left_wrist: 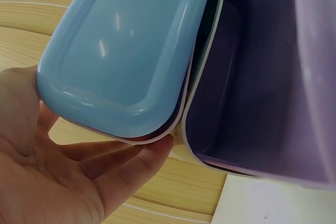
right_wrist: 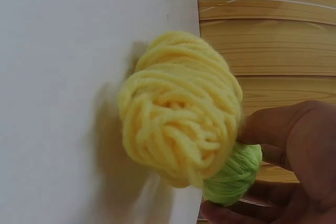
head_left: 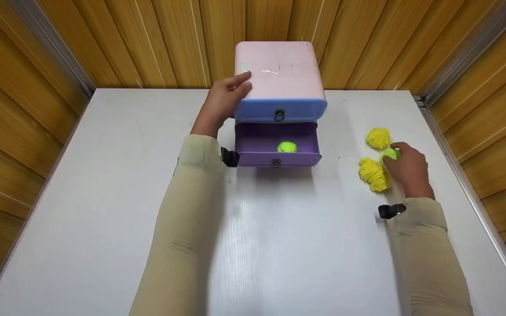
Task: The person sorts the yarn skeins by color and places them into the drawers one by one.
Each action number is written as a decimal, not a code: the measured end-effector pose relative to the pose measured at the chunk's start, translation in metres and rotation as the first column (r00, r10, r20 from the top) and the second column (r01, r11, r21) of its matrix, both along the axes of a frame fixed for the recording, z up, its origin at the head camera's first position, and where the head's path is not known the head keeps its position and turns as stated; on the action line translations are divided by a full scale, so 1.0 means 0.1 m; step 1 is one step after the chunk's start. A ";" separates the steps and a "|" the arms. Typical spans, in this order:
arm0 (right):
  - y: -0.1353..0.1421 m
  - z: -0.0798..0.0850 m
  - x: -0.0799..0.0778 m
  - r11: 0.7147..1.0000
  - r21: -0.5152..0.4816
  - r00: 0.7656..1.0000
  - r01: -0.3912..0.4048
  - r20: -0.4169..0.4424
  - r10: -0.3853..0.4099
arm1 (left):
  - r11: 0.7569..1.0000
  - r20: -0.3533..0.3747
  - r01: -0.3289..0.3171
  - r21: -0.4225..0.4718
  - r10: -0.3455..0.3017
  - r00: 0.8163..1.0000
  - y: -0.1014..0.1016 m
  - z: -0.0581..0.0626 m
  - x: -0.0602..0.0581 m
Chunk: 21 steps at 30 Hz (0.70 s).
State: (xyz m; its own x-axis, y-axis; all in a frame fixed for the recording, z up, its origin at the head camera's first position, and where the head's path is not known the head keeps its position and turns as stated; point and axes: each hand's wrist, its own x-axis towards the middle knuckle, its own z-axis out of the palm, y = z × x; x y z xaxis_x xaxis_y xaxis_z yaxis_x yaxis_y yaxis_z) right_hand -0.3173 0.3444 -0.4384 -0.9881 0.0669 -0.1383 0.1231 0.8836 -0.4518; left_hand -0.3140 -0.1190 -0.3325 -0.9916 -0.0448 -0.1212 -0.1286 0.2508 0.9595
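Observation:
A small drawer box with a pink top [head_left: 279, 70] stands at the back of the white table. Its upper blue drawer [head_left: 259, 110] is closed, and the lower purple drawer [head_left: 253, 159] is pulled out with a green yarn ball [head_left: 287, 147] inside. My left hand [head_left: 225, 98] rests against the box's left side, thumb and a finger over the top edge, other fingers extended along the side [left_wrist: 121, 169]. Over on the right, my right hand [head_left: 410, 169] pinches another green yarn ball [head_left: 389, 154] between thumb and fingers. Two yellow yarn balls [head_left: 378, 138] [head_left: 374, 174] lie beside it.
Wood-patterned panels [head_left: 174, 39] enclose the white table [head_left: 279, 254] at the back and both sides. Each drawer has a ring pull; the purple drawer's ring [head_left: 276, 163] faces the front. Black wrist cameras [head_left: 229, 156] sit at both cuffs.

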 end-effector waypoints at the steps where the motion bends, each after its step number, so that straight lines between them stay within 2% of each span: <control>1: 0.00 0.01 0.00 1.000 0.001 1.000 0.000 -0.005 0.000 | 1.000 -0.002 -0.001 -0.002 0.001 1.000 0.00 0.00 0.00; 14: -0.17 0.21 0.04 1.000 -0.011 0.997 -0.020 -0.073 0.019 | 1.000 -0.022 -0.001 -0.011 0.001 1.000 0.00 -0.02 -0.02; 21: -0.25 0.32 0.04 0.999 -0.010 0.998 -0.040 -0.052 0.040 | 1.000 -0.025 0.011 -0.010 -0.011 1.000 0.01 0.00 -0.03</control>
State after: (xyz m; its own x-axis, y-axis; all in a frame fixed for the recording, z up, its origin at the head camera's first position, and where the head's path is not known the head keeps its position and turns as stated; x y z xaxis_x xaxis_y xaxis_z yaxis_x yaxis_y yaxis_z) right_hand -0.3130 0.3193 -0.4061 -0.9958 0.0259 -0.0876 0.0640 0.8824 -0.4661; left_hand -0.3171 -0.1175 -0.3327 -0.9948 -0.0350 -0.0956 -0.1015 0.2616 0.9598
